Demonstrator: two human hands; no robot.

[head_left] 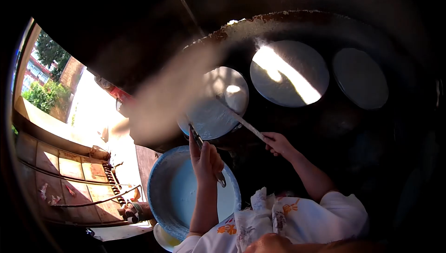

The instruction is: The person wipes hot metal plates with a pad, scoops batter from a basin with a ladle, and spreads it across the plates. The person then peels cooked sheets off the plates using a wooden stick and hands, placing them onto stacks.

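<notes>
metal handle clamped in left hand, near left pan — likely slick if wet, tbh | pale stick gripped by right hand, tip over that pan — probably light, stiff, best held at its near end

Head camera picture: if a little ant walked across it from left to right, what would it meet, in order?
Green bush → your left hand → your right hand → the farthest-right pale disc.
</notes>
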